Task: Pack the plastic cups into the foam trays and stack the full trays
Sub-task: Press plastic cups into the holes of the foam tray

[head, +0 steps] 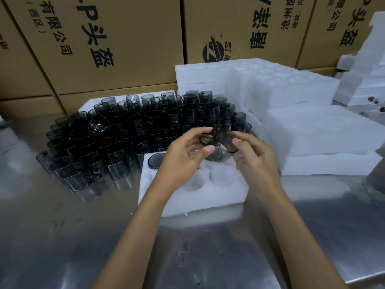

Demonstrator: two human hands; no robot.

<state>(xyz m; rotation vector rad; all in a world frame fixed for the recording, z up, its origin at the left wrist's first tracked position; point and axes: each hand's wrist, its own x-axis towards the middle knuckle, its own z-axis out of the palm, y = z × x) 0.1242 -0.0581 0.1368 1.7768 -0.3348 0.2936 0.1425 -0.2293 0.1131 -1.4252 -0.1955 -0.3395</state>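
A smoky transparent plastic cup (pixel 220 148) with a handle is held tilted above a white foam tray (pixel 200 197) in the middle of the table. My left hand (pixel 185 155) grips its left side and handle with thumb and fingers. My right hand (pixel 253 155) pinches its right rim. One cup (pixel 156 160) sits in the tray's far-left hole; the near holes show empty. Several more dark cups (pixel 129 134) stand crowded on the table to the left and behind.
The table (pixel 62 236) is shiny metal. White foam trays (pixel 312 130) are piled at the right and behind the cups, with more foam (pixel 366 65) at the far right. Brown printed cardboard boxes (pixel 116 38) wall off the back.
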